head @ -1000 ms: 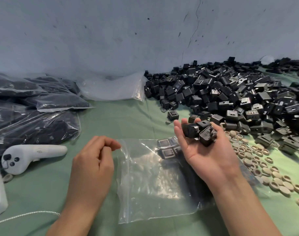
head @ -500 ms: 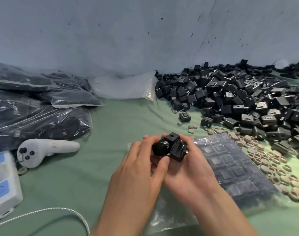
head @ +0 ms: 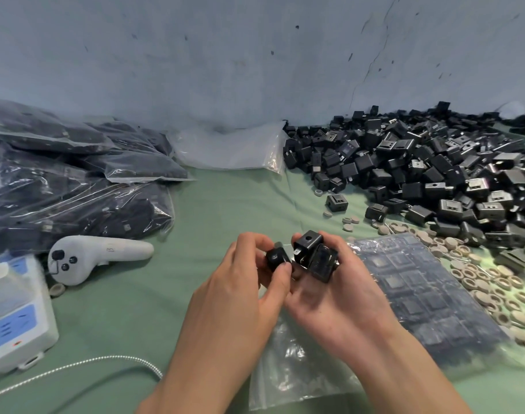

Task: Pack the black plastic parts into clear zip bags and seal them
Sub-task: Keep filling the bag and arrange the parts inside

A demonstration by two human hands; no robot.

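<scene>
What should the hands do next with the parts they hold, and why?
Probably lower the left hand and slip its pinched black part into the clear zip bag lying just beneath; the right hand holds two more parts waiting to go in.

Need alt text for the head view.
The left hand pinches one black part while the right hand cups others, above a clear zip bag on a green table. A heap of loose black parts lies at right.

Two hands [head: 234,300] [head: 339,309], three held black parts [head: 278,259] [head: 307,244] [head: 322,263], one white controller [head: 99,255]
</scene>
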